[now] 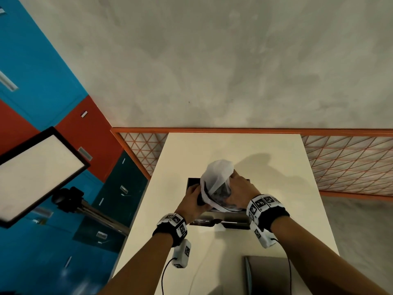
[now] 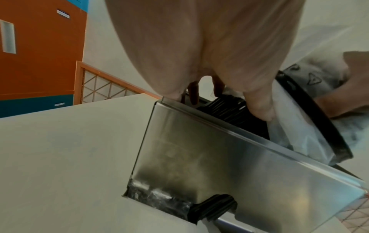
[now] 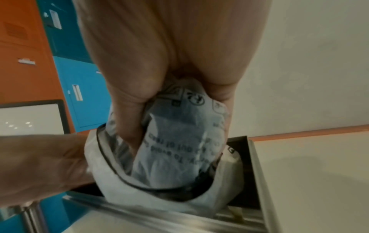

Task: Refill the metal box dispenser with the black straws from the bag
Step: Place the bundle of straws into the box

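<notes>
My right hand [image 1: 238, 188] and left hand [image 1: 194, 201] both clench the bag [image 1: 217, 177], mouth-down over the metal box dispenser [image 2: 209, 157] on the surface [image 1: 265, 156]. I'd tilt slowly so the black straws [image 2: 229, 110] drop in parallel.

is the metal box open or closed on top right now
Open. In the left wrist view the metal box has no lid on top, black straws show inside, and the bag hangs into the opening.

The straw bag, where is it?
In the head view, the bag sits mid-table, held by both hands over the open metal box dispenser.
</notes>
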